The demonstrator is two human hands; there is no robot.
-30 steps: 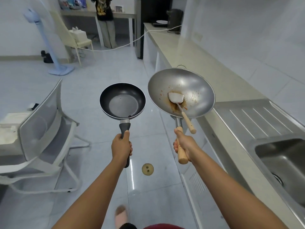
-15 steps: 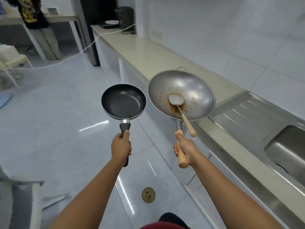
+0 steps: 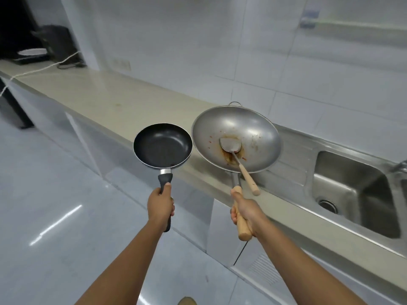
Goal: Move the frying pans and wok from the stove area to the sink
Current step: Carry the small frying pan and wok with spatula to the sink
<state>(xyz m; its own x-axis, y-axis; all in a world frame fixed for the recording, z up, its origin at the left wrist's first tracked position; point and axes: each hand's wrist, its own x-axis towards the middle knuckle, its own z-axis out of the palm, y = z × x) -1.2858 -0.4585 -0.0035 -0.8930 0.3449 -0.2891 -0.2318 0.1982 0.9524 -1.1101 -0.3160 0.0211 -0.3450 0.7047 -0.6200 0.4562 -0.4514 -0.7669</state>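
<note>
We hold both arms out ahead of us, forearms rising from the bottom of the view toward 12 o'clock. Our left hand (image 3: 160, 205) has its grip wrapped tight round the black handle of the frying pan (image 3: 162, 145), thumb lying along the top of the handle. Our right hand (image 3: 246, 211) has its grip clenched on the wooden handle of the wok (image 3: 236, 137), with the butt of the handle sticking out below the fist toward 6 o'clock.

Both pans are carried in the air, bowls up, rims almost touching side by side. The frying pan hangs over the floor (image 3: 55, 205) just off the front edge of the surface (image 3: 105, 100); the wok hangs over that edge where the steel drainboard (image 3: 295, 155) begins. The surface runs bare from 10 o'clock down to 4 o'clock, and the sink (image 3: 352, 190) lies open at 3 o'clock of the wok, near but apart.

Each pan's long axis runs from our fist away toward 12 o'clock, the wok's leaning slightly to 11. A spatula (image 3: 239, 158) lies loose in the wok (in brownish sauce residue), its wooden handle pointing to 5 o'clock past the rim.
</note>
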